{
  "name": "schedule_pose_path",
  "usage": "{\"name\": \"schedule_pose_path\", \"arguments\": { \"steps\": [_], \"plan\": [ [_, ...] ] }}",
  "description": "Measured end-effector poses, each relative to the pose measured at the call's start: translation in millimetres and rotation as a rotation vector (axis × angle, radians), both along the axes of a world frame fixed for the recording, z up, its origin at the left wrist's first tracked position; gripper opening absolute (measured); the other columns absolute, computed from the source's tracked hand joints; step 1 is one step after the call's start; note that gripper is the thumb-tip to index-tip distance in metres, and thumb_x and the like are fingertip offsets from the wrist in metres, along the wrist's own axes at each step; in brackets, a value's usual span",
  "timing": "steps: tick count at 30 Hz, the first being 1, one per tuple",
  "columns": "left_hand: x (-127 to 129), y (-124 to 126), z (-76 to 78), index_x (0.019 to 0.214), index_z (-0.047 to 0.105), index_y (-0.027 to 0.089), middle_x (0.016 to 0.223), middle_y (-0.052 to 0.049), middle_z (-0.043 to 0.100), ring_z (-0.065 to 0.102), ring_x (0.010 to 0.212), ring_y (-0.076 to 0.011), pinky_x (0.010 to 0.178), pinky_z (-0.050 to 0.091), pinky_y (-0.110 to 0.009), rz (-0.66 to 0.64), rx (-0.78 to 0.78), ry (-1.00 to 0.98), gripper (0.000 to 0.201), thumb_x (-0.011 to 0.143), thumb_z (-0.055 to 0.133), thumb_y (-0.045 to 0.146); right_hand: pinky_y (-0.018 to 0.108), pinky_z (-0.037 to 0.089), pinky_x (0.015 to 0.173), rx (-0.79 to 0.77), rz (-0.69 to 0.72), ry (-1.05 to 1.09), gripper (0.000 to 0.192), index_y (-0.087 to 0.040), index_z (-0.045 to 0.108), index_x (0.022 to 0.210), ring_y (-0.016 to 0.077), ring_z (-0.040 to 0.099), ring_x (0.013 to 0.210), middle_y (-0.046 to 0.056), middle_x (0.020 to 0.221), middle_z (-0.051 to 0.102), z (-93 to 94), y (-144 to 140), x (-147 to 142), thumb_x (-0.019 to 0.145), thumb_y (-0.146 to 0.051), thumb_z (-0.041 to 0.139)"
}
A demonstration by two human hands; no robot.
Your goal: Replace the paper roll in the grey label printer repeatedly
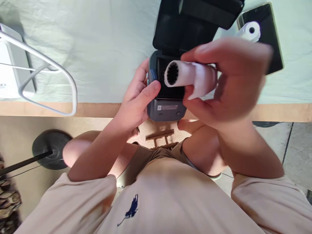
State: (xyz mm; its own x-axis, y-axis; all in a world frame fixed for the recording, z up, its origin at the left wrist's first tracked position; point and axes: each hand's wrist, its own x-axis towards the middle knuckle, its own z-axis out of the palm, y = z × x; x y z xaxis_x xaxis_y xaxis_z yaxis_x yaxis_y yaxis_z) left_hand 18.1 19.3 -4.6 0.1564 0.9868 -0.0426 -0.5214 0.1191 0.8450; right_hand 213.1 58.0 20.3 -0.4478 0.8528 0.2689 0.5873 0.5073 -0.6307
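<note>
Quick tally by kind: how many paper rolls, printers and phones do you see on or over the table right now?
Paper rolls: 2, one in the right hand (roll), one by the phone (second roll)
Printers: 1, lid open, steadied by the left hand (printer)
Phones: 1 (phone)
Total: 4

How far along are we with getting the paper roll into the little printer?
Done: the printer lid is open and the left hand grips its side. In hand: the right hand holds a paper roll above the open bay. Left: the roll is not seated and the lid is not closed. A second roll lies behind.
</note>
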Motion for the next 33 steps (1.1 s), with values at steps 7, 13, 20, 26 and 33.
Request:
{"name": "schedule_pose_path", "arguments": {
  "steps": [7, 13, 20, 26, 33],
  "plan": [
    [2.5, -1.0, 0.3, 0.124, 0.068, 0.026, 0.116, -0.004, 0.068, 0.065, 0.128, -0.0259, 0.1, 0.062, -0.036, 0.017, 0.024, 0.01, 0.031, 0.096, 0.067, 0.041, 0.033, 0.053, 0.087, 0.388, 0.005, 0.002, 0.014, -0.027, 0.06, 0.099, 0.0168, 0.071, 0.105, -0.002, 0.111, 0.072, 13.3, -6.7, -14.2, 0.09, -0.018, 0.055],
    [3.0, 0.4, 1.8, 0.12, 0.07, 0.026, 0.115, -0.006, 0.07, 0.062, 0.135, -0.0287, 0.108, 0.059, -0.038, 0.022, -0.005, 0.015, 0.029, 0.095, 0.069, 0.04, 0.042, 0.046, 0.089, 0.426, -0.075, -0.035, 0.02, -0.034, 0.072, 0.106, 0.0225, 0.067, 0.098, 0.0, 0.094, 0.072, 4.2, -2.3, -17.5, 0.096, -0.033, 0.055],
    [-0.2, 7.2, -2.3, 0.114, 0.071, 0.026, 0.104, -0.006, 0.072, 0.062, 0.13, -0.0311, 0.102, 0.059, -0.041, 0.016, 0.0, -0.019, 0.04, 0.086, 0.075, 0.055, 0.039, 0.045, 0.095, 0.502, 0.07, 0.056, 0.018, -0.028, 0.066, 0.085, 0.0156, 0.072, 0.11, -0.01, 0.089, 0.077, 6.4, -3.3, -14.3, 0.098, -0.039, 0.058],
    [-2.4, 1.3, 2.8, 0.113, 0.072, 0.026, 0.101, -0.001, 0.072, 0.069, 0.087, -0.0156, 0.077, 0.057, -0.028, 0.031, -0.044, 0.013, 0.026, 0.087, 0.078, 0.026, 0.039, 0.05, 0.092, 0.478, 0.061, 0.225, 0.025, -0.025, 0.07, 0.095, 0.019, 0.071, 0.103, -0.001, 0.095, 0.076, 5.5, -0.1, -17.8, 0.097, -0.044, 0.054],
    [-5.9, -0.1, -2.7, 0.157, 0.03, 0.037, 0.144, -0.003, 0.063, 0.074, 0.109, -0.0241, 0.074, 0.06, -0.027, -0.014, 0.016, 0.072, 0.104, 0.072, 0.087, 0.022, 0.036, 0.051, 0.084, 0.398, -0.056, 0.337, 0.011, -0.025, 0.06, 0.093, 0.0185, 0.064, 0.097, 0.001, 0.092, 0.068, 7.5, 7.2, -13.9, 0.091, -0.027, 0.049]
  ]
}}
